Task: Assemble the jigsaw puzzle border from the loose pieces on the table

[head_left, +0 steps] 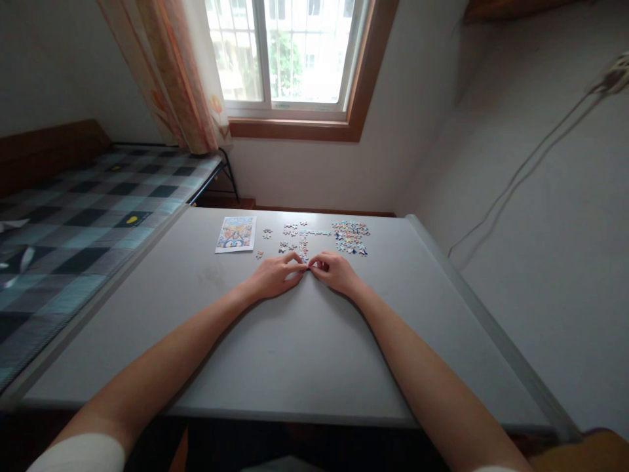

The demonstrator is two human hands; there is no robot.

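Note:
A partly joined jigsaw puzzle edge (303, 244) lies mid-table, with a column running toward me and a row along its far end. My left hand (281, 274) is closed, thumb and index fingertip pressed at the column's near end. From the other side my right hand (334, 270) pinches at the same spot, its fingertips almost meeting the left ones. Between them a small dark jigsaw puzzle piece (306, 267) shows, mostly covered by the fingers. To the right of the row is a heap of loose puzzle pieces (350, 236).
A printed picture sheet (236, 235) rests at the table's far left. Small groups of pieces (289, 229) and a single piece (259, 255) are scattered beside the column. The grey table (295, 354) has a raised right edge. A bed with a checked cover (88, 210) stands at left.

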